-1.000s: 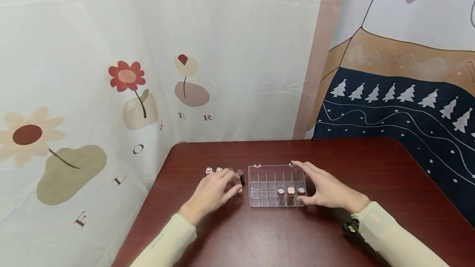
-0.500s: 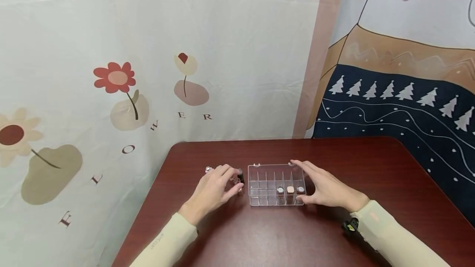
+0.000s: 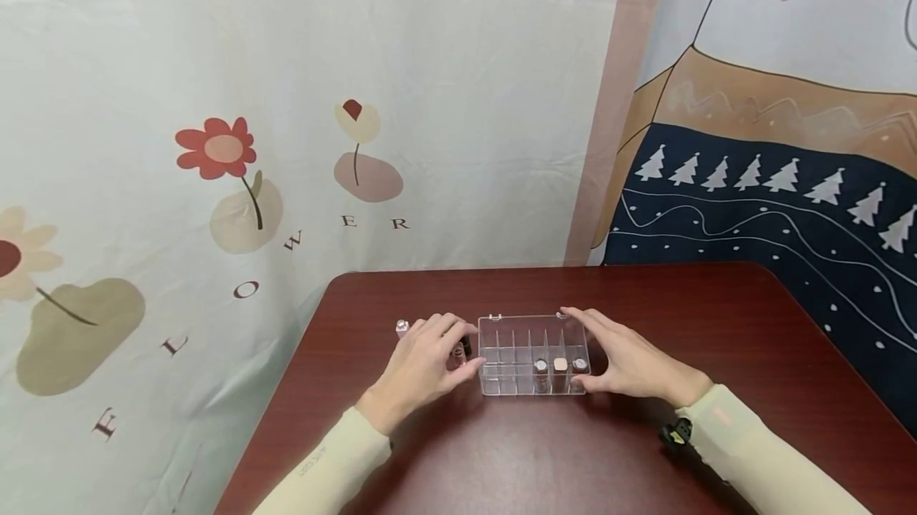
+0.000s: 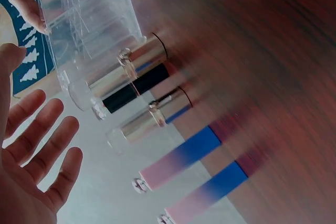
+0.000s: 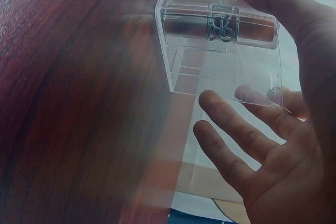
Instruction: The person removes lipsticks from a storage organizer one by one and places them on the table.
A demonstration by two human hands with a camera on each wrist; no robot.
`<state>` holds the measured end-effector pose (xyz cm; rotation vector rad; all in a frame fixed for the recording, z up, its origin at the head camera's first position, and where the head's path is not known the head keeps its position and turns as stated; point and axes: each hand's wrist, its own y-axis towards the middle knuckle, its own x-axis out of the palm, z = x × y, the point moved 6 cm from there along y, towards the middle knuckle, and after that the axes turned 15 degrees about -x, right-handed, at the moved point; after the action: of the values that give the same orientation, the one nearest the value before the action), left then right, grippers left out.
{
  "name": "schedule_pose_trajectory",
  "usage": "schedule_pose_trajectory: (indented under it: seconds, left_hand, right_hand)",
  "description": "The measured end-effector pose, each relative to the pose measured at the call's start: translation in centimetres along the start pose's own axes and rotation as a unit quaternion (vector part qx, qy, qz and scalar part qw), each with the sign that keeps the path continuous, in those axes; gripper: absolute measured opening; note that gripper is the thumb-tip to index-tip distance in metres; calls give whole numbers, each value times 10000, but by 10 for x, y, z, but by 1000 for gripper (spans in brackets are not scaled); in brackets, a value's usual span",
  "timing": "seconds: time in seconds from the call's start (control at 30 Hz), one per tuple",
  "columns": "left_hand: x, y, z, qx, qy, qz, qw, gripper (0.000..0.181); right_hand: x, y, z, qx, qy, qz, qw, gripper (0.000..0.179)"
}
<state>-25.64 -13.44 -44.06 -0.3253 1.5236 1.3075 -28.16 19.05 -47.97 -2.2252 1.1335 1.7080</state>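
Observation:
A clear divided lipstick organizer (image 3: 504, 336) stands on the table, with several lipsticks (image 3: 560, 364) in its right front compartments. My right hand (image 3: 634, 352) holds its right end, thumb at the front and index finger at the back corner; a lipstick with a monogram band (image 5: 223, 24) shows through the wall. My left hand (image 3: 428, 356) is beside the left end, fingers spread with nothing in them in the left wrist view. Upright near it stand a black lipstick (image 4: 136, 88), two gold-and-clear lipsticks (image 4: 156, 116), and two pink-to-blue tubes (image 4: 181, 158).
The dark red wooden table (image 3: 559, 467) has its back edge at a printed cloth backdrop (image 3: 458, 101). A navy tree-patterned cloth (image 3: 774, 220) hangs at the right. A small black device (image 3: 676, 434) is at the right wrist.
My left hand has shifted right, over the row of standing tubes, until its fingertips come to the organizer's left end. My right hand stays at the organizer's right end.

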Motion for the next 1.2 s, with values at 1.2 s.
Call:
schedule_pose_trajectory:
  seconds: [1.2]
  left_hand:
    - [31,21,58,402,-29,-676,9969,47]
  right_hand:
    - [-1,0,-1,29,13,25,10000,110]
